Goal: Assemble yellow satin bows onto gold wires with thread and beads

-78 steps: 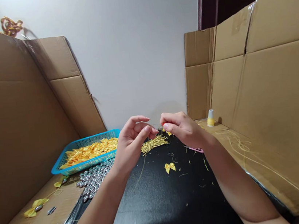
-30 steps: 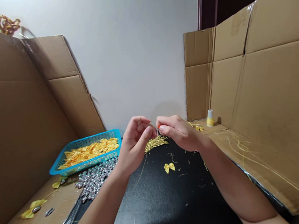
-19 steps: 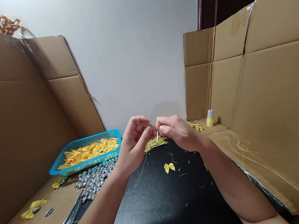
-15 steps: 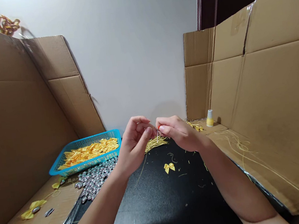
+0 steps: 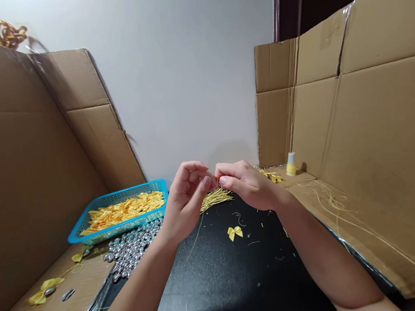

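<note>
Pinching small red object (image 5: 218, 178) in right hand (image 5: 248, 184), curling left hand (image 5: 188, 196) narrowly at nine o'clock, cannot tell around what, with glossy yellow fabric bow (image 5: 235, 233) at six o'clock

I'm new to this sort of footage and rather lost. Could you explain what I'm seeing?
There's no machine: these are a person's bare hands, filmed by a camera worn on their head, looking forward and down. The right hand pinches something small and red. The left hand is close beside it; what it holds is unclear. On the black surface lie a yellow bow and gold strands. At left, silver beads lie near a blue basket of yellow ribbon pieces.
</note>
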The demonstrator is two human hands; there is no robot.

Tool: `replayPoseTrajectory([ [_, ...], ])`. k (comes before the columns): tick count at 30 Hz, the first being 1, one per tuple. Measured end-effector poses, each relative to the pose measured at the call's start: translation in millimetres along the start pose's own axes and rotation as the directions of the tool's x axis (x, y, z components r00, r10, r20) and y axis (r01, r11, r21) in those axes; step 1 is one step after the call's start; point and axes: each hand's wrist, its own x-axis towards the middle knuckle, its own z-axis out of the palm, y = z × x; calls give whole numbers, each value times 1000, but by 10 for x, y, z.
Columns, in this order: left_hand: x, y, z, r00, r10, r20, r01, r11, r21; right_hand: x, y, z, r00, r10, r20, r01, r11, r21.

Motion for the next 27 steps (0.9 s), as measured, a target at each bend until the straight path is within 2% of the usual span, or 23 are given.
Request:
replayPoseTrajectory([
  [9, 8, 38, -14, 1000, -12, 2, 12, 999, 45, -11, -28, -28, 998, -39, -46, 37, 998, -44],
  [20, 14, 45, -13, 1000, 12, 15, -13, 998, 66, -7, -26, -13, 1000, -20, -22, 20, 999, -31],
  [27, 1, 31, -21, 999, 25, 28, -27, 997, 76, -5, -3, -9, 1000, -2, 4, 2, 999, 39],
])
